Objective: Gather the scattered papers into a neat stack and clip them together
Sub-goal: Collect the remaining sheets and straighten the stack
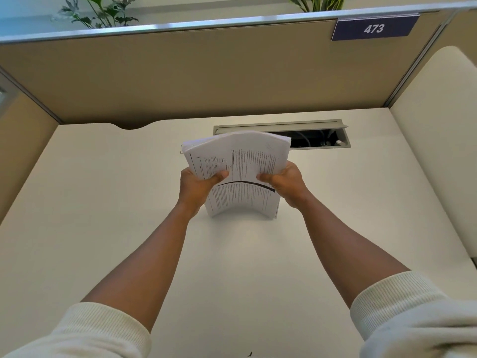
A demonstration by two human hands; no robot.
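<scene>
The stack of papers stands on its bottom edge on the white surface, bent in a curve, with printed lines and one thick dark line on the front, and a small paper clip sticks out at its top corner above the left hand. The left hand and right hand each grip one side, thumbs on the front page. Beyond the hands is an open cable slot, then a tan wall with a sign reading 473.

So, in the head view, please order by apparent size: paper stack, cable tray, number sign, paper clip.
1. paper stack
2. cable tray, partly hidden by the stack
3. number sign, farther away, so only as it looks
4. paper clip
</scene>
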